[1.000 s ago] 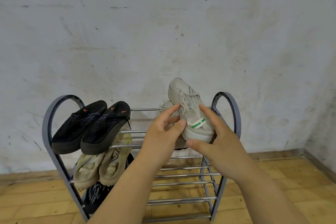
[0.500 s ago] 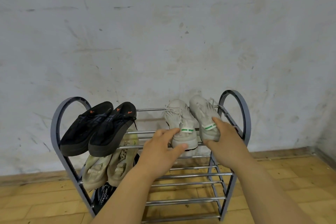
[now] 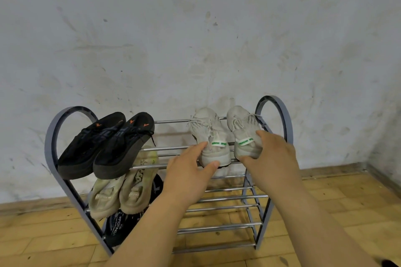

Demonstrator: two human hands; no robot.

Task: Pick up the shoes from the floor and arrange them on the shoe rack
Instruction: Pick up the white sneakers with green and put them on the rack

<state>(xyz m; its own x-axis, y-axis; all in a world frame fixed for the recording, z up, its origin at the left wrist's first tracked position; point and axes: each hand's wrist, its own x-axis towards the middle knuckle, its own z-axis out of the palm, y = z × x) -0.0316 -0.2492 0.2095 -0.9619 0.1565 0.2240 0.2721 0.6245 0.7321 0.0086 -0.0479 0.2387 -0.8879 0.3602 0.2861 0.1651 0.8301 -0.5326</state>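
Observation:
A grey metal shoe rack (image 3: 54, 136) stands against the wall. Two off-white sneakers with green heel tags rest side by side on the right of its top shelf. My left hand (image 3: 191, 171) grips the heel of the left white sneaker (image 3: 208, 134). My right hand (image 3: 273, 156) grips the heel of the right white sneaker (image 3: 243, 128). A pair of black shoes (image 3: 108, 145) lies on the left of the top shelf.
A beige pair (image 3: 125, 188) sits on the second shelf at the left, with a dark shoe (image 3: 117, 227) below it. The rack's lower right bars (image 3: 221, 225) are bare. The stained wall (image 3: 195, 39) is right behind; wooden floor (image 3: 336, 212) lies around.
One second ago my hands held a white sneaker raised above the rack. Now both sneakers lie on the top shelf's right side, my hands lowered onto their heels.

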